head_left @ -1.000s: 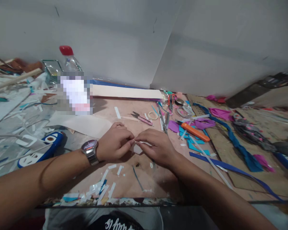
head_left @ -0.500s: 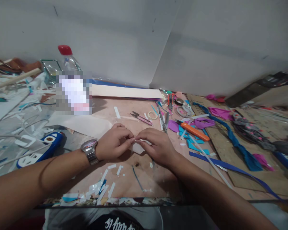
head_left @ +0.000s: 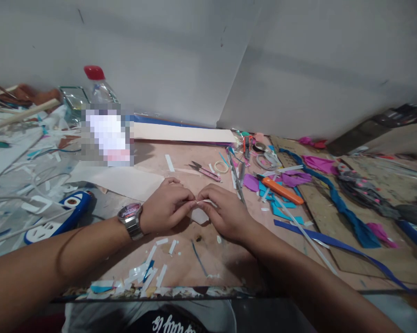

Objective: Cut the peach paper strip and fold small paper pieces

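A small pale piece of paper [head_left: 199, 216] is pinched between both hands above the middle of the worktable. My left hand [head_left: 167, 203], below a metal wristwatch [head_left: 130, 217], has its thumb and fingers closed on the paper's left upper edge. From the other side my right hand [head_left: 225, 210] grips the same edge, thumb in front and fingers behind, the fingertips of both hands almost meeting. The paper's lower part hangs free; its upper edge is mostly covered by the fingers. Behind my left hand lies a larger white sheet [head_left: 125, 180].
Thread snips [head_left: 205, 171] and a tape ring [head_left: 221, 167] lie beyond the hands. To the right are an orange cutter [head_left: 282, 190], a blue ribbon [head_left: 336, 243] and cardboard [head_left: 319, 208]. A blue-and-white power strip [head_left: 59, 217] with cables sits left. A red-capped bottle [head_left: 101, 90] stands behind.
Both hands keep their pinch on the small paper. The right hand's fingers have shifted slightly left and curled a little more; the left wrist has turned slightly.
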A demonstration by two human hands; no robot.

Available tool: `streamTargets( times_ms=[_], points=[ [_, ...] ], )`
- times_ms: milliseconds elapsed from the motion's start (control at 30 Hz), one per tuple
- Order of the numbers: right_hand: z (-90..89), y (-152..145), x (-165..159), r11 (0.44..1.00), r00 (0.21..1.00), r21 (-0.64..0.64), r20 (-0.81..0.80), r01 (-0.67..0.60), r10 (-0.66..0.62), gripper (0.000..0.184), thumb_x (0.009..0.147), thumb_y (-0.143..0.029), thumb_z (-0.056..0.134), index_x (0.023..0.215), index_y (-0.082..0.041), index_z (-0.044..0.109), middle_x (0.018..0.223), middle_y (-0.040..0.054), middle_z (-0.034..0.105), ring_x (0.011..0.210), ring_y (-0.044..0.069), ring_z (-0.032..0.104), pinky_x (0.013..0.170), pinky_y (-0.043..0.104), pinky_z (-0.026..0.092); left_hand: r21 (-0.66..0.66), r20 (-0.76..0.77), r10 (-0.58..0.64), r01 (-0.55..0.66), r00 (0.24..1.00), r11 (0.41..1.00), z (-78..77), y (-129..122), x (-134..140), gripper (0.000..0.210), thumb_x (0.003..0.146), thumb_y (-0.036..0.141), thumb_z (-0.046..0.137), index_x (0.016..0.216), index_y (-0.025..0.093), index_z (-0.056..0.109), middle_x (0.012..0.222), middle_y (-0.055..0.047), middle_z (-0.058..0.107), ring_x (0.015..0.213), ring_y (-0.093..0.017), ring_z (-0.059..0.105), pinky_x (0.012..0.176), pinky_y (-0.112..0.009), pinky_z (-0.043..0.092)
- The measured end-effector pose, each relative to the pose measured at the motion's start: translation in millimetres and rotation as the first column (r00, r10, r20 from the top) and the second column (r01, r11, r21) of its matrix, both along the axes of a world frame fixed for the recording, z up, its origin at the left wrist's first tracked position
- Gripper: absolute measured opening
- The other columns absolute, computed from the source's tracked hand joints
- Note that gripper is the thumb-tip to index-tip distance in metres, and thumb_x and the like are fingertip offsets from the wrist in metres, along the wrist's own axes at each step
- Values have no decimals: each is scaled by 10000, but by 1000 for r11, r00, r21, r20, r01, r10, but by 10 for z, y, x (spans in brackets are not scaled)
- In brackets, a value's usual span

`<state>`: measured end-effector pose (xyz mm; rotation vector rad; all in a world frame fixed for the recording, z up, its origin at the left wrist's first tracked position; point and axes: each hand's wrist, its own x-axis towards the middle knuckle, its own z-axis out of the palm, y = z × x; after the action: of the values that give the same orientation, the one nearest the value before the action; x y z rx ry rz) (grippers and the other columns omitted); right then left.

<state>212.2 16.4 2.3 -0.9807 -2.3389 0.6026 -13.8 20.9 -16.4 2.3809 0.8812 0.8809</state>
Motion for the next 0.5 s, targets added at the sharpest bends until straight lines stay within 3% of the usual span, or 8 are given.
streamTargets(
  times_ms=[200,500],
  points=[
    [14,-17,-19,999,1000,-44,-6,17,-17,101,1035,-221,543,977,-202,623,956,53,676,892,193,628,796,308,471,70,-43,42,-39,998,997,7,-23,-1,223,1045,317,498,955,206,668,839,-3,704,809,-177,627,1096,-484,305],
    [40,0,-18,991,999,135,-49,-1,8,95,1011,-219,603,990,-192,692,954,67,729,916,204,660,861,345,506,87,-24,41,-38,999,996,22,-23,-6,177,1032,265,488,943,207,629,826,5,702,781,-169,621,1074,-473,323]
  ],
)
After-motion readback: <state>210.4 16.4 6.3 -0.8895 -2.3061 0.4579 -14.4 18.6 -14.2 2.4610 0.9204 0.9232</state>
